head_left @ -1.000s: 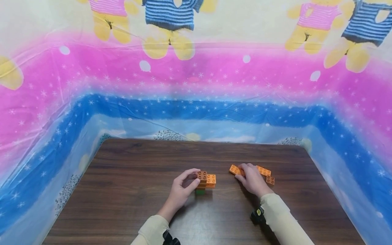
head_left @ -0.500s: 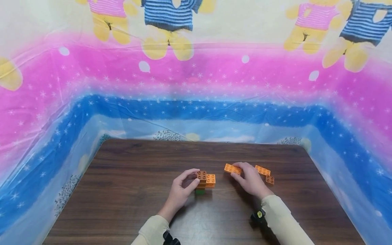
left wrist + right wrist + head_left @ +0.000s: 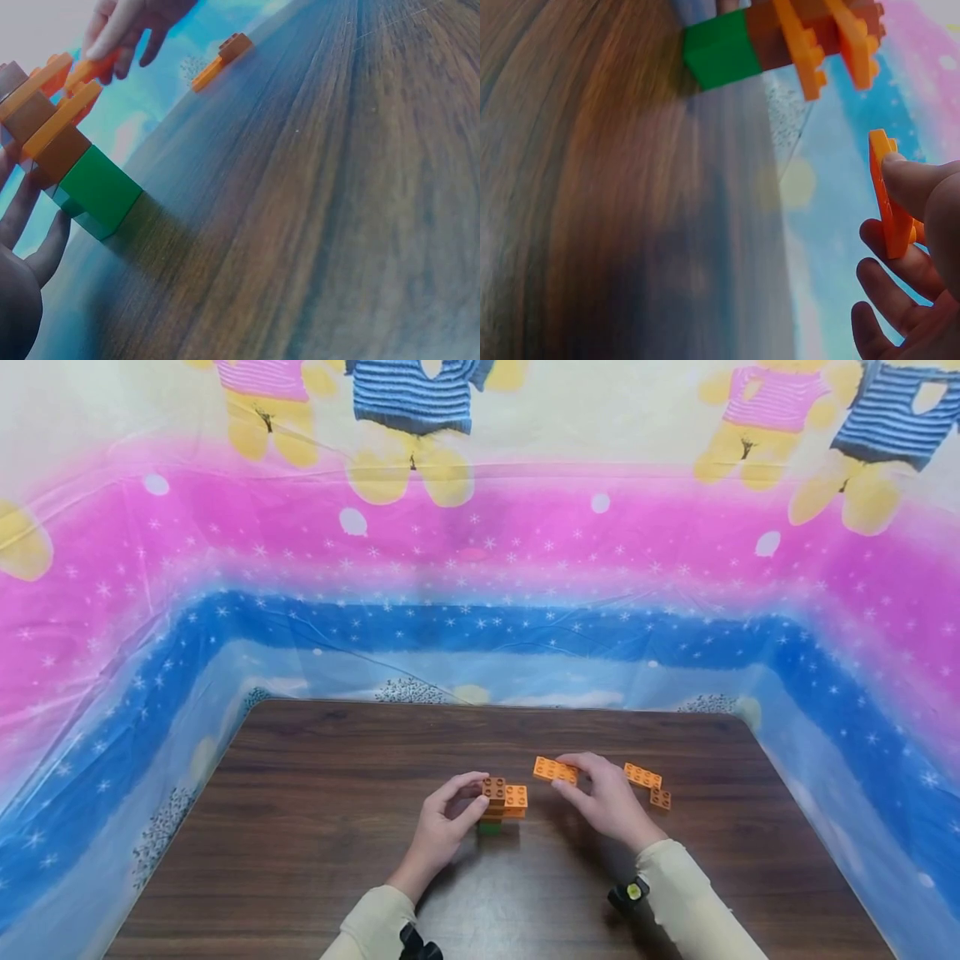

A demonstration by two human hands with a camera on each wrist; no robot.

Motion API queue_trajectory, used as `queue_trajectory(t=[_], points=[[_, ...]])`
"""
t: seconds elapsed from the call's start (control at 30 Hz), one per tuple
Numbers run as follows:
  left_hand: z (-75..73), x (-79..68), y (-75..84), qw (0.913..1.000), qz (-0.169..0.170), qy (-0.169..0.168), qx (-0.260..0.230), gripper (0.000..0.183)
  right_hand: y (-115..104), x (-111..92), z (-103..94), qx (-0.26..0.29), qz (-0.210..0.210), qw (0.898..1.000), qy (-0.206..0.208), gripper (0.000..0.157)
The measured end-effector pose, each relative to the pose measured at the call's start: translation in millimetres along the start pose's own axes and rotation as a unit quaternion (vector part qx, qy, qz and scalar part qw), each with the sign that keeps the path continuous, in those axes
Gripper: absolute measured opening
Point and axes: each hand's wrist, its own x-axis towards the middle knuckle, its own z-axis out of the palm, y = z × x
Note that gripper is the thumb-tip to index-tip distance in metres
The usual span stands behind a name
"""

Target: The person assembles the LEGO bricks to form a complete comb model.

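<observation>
A tower of toy building bricks [image 3: 493,792] stands upright on the table, brown on top. Its base is a green brick [image 3: 101,187], with brown bricks and thin orange plates layered above and the plates jutting out to the right. My left hand [image 3: 441,827] grips the tower from its left side, thumb and fingers around the upper bricks. To the right, my right hand [image 3: 609,797] pinches a flat orange brick [image 3: 555,769] between thumb and fingers. In the right wrist view this orange brick [image 3: 885,195] hangs above the table, apart from the tower.
Another flat orange brick [image 3: 643,775] lies on the table right of my right hand, with a small brown brick [image 3: 661,798] at its near end. The dark wooden table [image 3: 337,760] is bordered by a patterned cloth [image 3: 480,631] at the back and sides.
My right hand has lifted the flat orange brick off the table and carried it left, toward the tower. My left hand keeps its grip on the tower.
</observation>
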Motion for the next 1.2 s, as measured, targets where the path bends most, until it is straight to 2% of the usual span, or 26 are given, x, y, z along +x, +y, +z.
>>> queue_trajectory(t=[0.3, 0.53, 1.2], points=[[-0.3, -0.4, 0.9, 0.9999, -0.010, 0.003, 0.004, 0.033, -26.9, -0.2, -3.9, -0.003, -0.054, 0.998, 0.012, 0.041], [-0.3, -0.5, 0.0, 1.0000, -0.001, 0.010, -0.001, 0.031, -39.2, -1.2, -2.6, 0.003, -0.068, 0.998, 0.014, 0.039], [0.2, -0.5, 0.4, 0.9999, -0.012, 0.006, 0.001, 0.031, -62.4, 0.8, 5.3, 0.026, -0.114, 0.993, 0.002, 0.037]])
